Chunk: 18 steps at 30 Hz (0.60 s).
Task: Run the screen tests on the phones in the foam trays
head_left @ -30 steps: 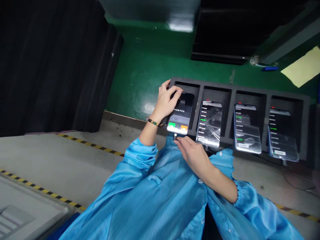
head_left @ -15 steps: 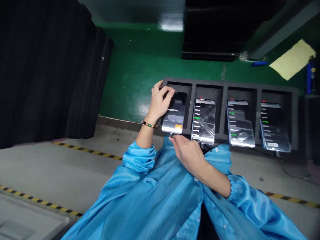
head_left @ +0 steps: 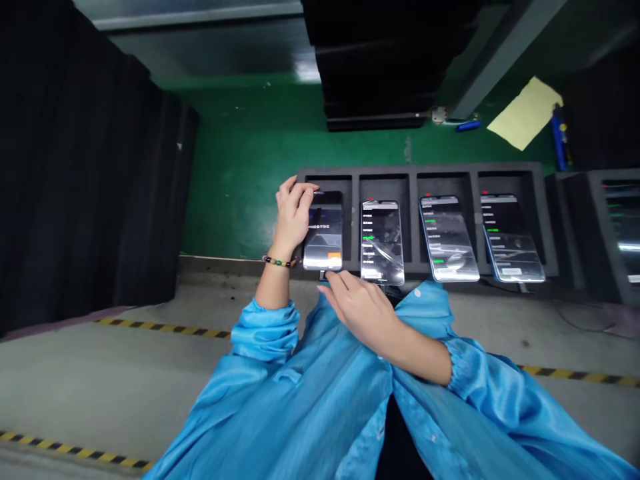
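The leftmost smartphone lies tilted in the first compartment of a dark foam tray, its screen showing a line of text and an orange button. My left hand is closed around its upper left corner and the tray's edge. A small plug sits at the phone's bottom edge. Beside it is my right hand, thumb apart from the forefinger, fingertips close to the plug. To the right, a second phone, a third phone and a fourth phone show lists with green lines.
At far right stands another tray with a lit phone. Behind lie a yellow sheet, a blue pen and a stack of black trays on the green bench top. More black trays rise on the left.
The camera view has shifted, bringing the right-hand tray into sight. My right thumb has moved away from the plug and parted from the forefinger. My left hand keeps its place on the phone.
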Available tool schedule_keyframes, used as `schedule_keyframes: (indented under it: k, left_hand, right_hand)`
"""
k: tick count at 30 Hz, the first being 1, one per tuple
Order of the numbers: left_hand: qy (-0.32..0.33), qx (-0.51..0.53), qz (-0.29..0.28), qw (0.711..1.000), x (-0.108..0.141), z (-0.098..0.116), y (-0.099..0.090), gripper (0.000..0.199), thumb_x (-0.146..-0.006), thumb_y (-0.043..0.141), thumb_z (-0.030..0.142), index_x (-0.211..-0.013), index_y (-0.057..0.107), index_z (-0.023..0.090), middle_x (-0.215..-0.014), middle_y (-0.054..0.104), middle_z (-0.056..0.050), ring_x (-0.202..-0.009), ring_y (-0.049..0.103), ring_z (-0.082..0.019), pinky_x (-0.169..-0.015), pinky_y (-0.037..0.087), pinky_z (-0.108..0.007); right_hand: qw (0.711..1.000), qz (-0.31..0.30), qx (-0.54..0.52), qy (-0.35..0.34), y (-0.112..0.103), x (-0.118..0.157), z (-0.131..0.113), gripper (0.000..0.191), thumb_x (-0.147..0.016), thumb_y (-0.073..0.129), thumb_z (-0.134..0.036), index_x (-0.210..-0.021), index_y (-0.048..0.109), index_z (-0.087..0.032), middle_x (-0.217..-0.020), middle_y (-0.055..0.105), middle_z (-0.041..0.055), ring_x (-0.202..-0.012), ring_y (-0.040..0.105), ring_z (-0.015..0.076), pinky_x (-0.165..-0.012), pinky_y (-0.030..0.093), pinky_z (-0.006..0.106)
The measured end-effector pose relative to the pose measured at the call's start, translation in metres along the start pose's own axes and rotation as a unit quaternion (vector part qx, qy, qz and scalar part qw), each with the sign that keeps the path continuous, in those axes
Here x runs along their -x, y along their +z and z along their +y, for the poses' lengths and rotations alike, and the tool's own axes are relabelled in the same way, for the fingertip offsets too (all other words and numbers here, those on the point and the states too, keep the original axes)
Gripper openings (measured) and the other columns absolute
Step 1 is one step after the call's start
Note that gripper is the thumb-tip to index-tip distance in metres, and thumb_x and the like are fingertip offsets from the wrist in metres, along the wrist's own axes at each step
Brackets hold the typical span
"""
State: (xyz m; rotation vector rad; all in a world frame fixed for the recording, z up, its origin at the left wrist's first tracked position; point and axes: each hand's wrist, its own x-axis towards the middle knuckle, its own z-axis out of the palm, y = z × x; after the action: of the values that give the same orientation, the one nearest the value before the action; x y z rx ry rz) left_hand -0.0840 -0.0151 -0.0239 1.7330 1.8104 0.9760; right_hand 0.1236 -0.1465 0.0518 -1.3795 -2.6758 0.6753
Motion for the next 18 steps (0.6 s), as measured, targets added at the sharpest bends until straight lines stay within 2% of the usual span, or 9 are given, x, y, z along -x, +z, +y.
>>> schedule_keyframes:
  k: [2,4,6,9,13,15,18]
  left_hand:
    - [0.0,0.008,0.005,1.0,0.0,-0.002,0.0,0.05,-0.116,0.037,0.059,-0.123,0.074,0.026,-0.145,0.069,-0.011,-0.159,0.044,-0.029,-0.135,0.026,-0.05]
    - [0.001,0.021,0.008,1.0,0.002,-0.004,-0.002,0.051,-0.114,0.041,0.063,-0.131,0.071,0.026,-0.15,0.067,-0.012,-0.16,0.045,-0.029,-0.136,0.027,-0.049]
    - [0.005,0.041,0.002,0.999,0.008,-0.005,-0.005,0.054,-0.112,0.045,0.066,-0.14,0.067,0.025,-0.158,0.062,-0.013,-0.161,0.044,-0.029,-0.136,0.028,-0.049]
    - [0.005,0.058,-0.012,0.998,0.023,-0.003,-0.01,0.059,-0.11,0.049,0.068,-0.15,0.062,0.026,-0.167,0.055,-0.014,-0.165,0.04,-0.029,-0.138,0.027,-0.049]
    - [-0.011,0.062,-0.005,0.998,0.035,-0.001,-0.013,0.057,-0.111,0.047,0.065,-0.151,0.061,0.027,-0.168,0.053,-0.014,-0.166,0.039,-0.028,-0.138,0.026,-0.049]
    - [-0.01,0.058,0.008,0.998,0.034,0.0,-0.012,0.058,-0.113,0.044,0.065,-0.151,0.062,0.025,-0.166,0.055,-0.015,-0.163,0.043,-0.028,-0.138,0.028,-0.048]
    - [-0.008,0.04,0.015,0.999,0.028,0.001,-0.011,0.059,-0.113,0.042,0.065,-0.151,0.062,0.025,-0.162,0.058,-0.015,-0.159,0.048,-0.029,-0.136,0.031,-0.047]
  right_hand:
    - [0.993,0.092,-0.031,-0.066,-0.012,0.009,0.008,0.033,-0.117,0.05,-0.04,-0.124,0.071,-0.016,-0.112,0.08,0.011,-0.097,0.079,0.0223,-0.077,0.059,0.032]
    - [0.973,0.173,-0.078,-0.129,-0.027,0.02,0.025,0.026,-0.114,0.059,-0.036,-0.125,0.071,-0.015,-0.118,0.08,0.0103,-0.106,0.077,0.0232,-0.096,0.062,0.037]
    - [0.956,0.225,-0.12,-0.142,-0.042,0.032,0.05,0.023,-0.108,0.069,-0.028,-0.128,0.07,-0.017,-0.12,0.08,0.0092,-0.111,0.076,0.0236,-0.107,0.061,0.041]
    - [0.942,0.303,-0.138,-0.046,-0.057,0.057,0.098,0.032,-0.102,0.074,-0.019,-0.134,0.071,-0.022,-0.127,0.079,0.0095,-0.119,0.075,0.025,-0.112,0.059,0.045]
    - [0.905,0.392,-0.06,0.155,-0.071,0.095,0.169,0.028,-0.106,0.068,-0.032,-0.131,0.075,-0.022,-0.129,0.078,0.0113,-0.125,0.072,0.0291,-0.112,0.056,0.05]
    - [0.894,0.394,-0.004,0.211,-0.085,0.105,0.205,0.031,-0.108,0.065,-0.041,-0.128,0.077,-0.021,-0.124,0.079,0.0122,-0.12,0.072,0.0293,-0.108,0.056,0.048]
    - [0.912,0.334,0.061,0.23,-0.118,0.101,0.26,0.039,-0.109,0.06,-0.05,-0.125,0.079,-0.02,-0.117,0.08,0.0147,-0.113,0.071,0.0293,-0.103,0.055,0.046]
